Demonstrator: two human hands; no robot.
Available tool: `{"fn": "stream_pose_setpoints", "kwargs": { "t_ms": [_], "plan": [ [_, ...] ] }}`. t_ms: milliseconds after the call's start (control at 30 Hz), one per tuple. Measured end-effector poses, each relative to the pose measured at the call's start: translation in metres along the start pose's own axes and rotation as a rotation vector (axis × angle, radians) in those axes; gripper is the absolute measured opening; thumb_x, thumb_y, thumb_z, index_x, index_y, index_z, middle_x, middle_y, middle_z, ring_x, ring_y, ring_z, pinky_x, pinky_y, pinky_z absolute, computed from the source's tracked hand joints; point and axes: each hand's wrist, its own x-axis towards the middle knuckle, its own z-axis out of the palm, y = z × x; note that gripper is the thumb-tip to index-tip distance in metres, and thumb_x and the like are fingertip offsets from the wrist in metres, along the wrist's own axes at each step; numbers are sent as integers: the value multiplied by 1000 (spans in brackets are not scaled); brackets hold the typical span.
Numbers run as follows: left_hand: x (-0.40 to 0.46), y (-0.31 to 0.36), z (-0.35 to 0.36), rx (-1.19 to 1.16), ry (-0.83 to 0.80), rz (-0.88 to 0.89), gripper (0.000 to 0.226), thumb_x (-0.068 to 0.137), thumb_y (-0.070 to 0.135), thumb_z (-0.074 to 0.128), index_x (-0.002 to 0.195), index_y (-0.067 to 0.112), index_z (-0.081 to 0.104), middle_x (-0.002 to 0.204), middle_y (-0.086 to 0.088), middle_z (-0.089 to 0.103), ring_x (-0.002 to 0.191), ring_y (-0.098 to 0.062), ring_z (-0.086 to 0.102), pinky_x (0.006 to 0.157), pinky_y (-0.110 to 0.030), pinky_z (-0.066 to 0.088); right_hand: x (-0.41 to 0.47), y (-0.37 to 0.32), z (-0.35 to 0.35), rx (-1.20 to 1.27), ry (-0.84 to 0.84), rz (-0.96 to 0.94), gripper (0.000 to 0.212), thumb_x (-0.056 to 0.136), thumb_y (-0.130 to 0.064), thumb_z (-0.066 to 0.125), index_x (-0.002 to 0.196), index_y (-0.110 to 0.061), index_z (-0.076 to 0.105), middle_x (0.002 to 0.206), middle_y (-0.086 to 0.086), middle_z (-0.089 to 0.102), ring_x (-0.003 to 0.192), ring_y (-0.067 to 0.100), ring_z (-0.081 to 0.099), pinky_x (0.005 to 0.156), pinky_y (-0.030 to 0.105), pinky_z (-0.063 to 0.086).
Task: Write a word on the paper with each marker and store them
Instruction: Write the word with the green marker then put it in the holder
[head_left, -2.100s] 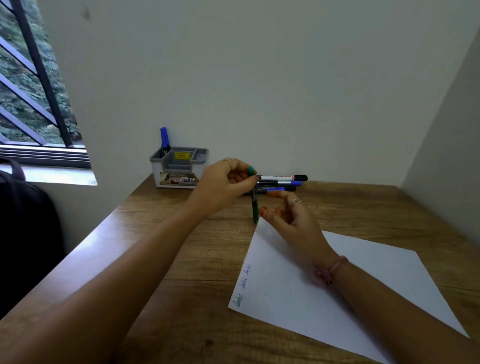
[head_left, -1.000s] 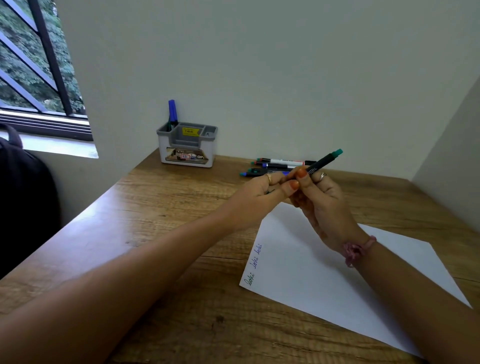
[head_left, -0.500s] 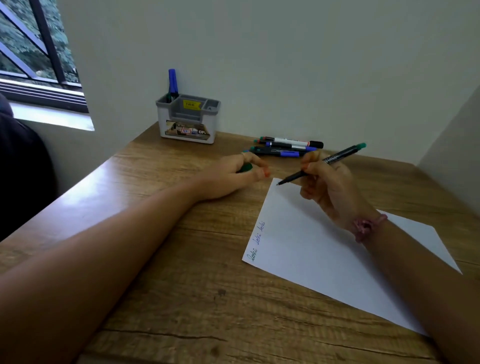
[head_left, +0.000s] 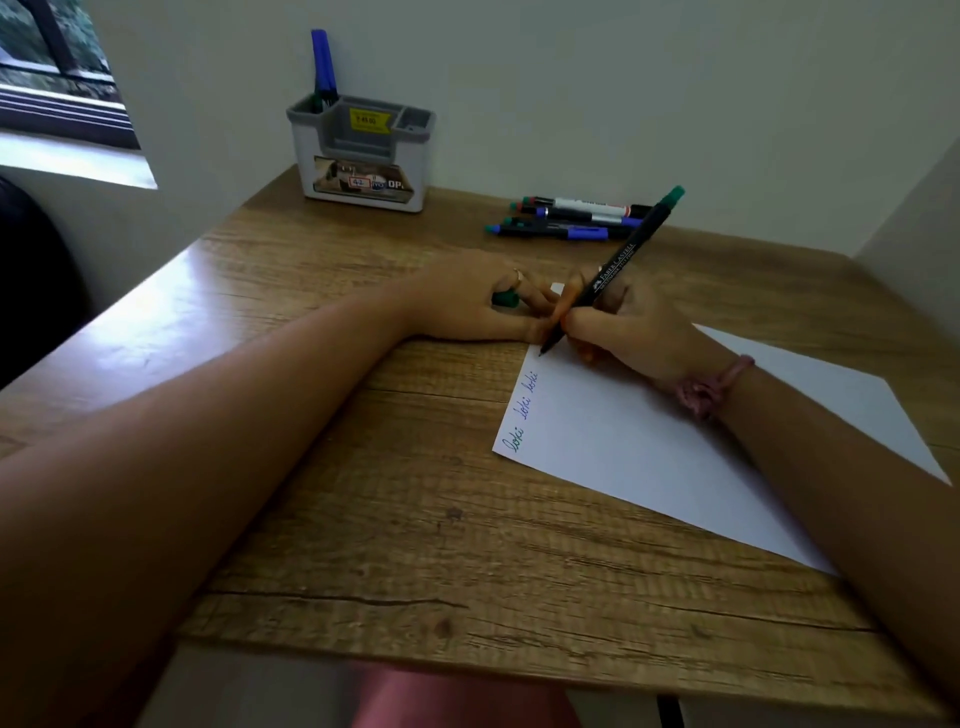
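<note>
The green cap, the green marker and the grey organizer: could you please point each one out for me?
green cap (head_left: 504, 298), head view, on its visible end between the left hand's fingers.
green marker (head_left: 615, 260), head view, mid-barrel on the printed lettering.
grey organizer (head_left: 363, 176), head view, on its front wall.

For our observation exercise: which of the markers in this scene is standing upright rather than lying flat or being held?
The blue marker in the grey organiser, at its left end. The other markers lie flat by the wall; the green-capped one slants in the right hand.

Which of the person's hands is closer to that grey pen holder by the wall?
The left. The left hand, holding a green cap, rests on the desk in front of the grey pen holder. The right hand, writing with the green marker, sits farther off to the right.
</note>
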Motion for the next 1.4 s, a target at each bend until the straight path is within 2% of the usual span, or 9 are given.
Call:
{"fn": "stream_pose_setpoints", "kwargs": {
  "t_ms": [233,367,467,700,833,1067,1167,1233,1400],
  "plan": [
    [1,-2,0,-13,3,-17,41,83,50,56,116,27,63,120,9,62,89,3,51,73,-13,36,-1,0,1,-18,-45,-25,12,78,-8,58,69,-16,57,49,-10,55,45,3,49,45,16,42],
    [1,-2,-1,-36,-1,-35,40,83,48,57,116,26,63,111,17,59,88,10,47,71,-6,31,-1,0,1,-30,-54,-10,17,82,-2,60,70,-13,56,49,-10,54,46,3,49,46,16,42],
    [2,-4,0,-30,-8,-30,40,84,47,57,117,26,62,120,12,61,96,5,47,74,-6,32,-1,-2,1,-11,-69,-12,10,81,-6,58,73,-13,57,48,-10,55,45,2,49,45,13,41],
    [0,0,-2,-3,-28,-55,37,86,45,55,118,25,62,105,18,55,73,14,45,63,0,29,-1,-3,2,-35,-49,-2,22,87,7,51,75,-10,57,46,-12,56,43,0,50,44,10,39],
    [-1,2,-3,-11,-43,-55,40,85,47,55,118,25,61,122,4,62,99,-4,53,84,-25,43,-1,-2,1,-22,-36,1,22,87,6,53,73,-12,55,45,-12,55,42,1,48,43,11,37],
    [1,0,-1,3,-38,-49,33,79,60,47,109,47,48,103,-7,69,91,-23,62,85,-46,48,-1,-2,2,-24,-8,-9,13,84,0,58,75,-9,57,47,-12,57,43,1,49,44,11,38],
    [0,1,-2,-8,-28,-74,43,79,60,46,114,38,58,103,-4,69,87,-19,61,82,-40,49,-1,-1,2,-56,7,-10,20,87,6,53,75,-9,58,46,-12,57,42,0,49,44,11,38],
    [1,-1,-2,-13,-47,-85,40,86,51,51,117,29,61,107,3,67,81,-9,57,78,-26,46,-1,-3,2,-71,10,-9,19,86,6,53,75,-9,58,46,-13,56,43,1,49,44,11,39],
    [1,-2,-1,-27,-35,-79,35,88,43,55,117,25,63,107,4,67,83,-8,55,76,-26,43,1,-4,4,-70,42,7,19,87,4,54,74,-9,58,46,-13,57,43,0,50,44,10,39]
  ]
}}
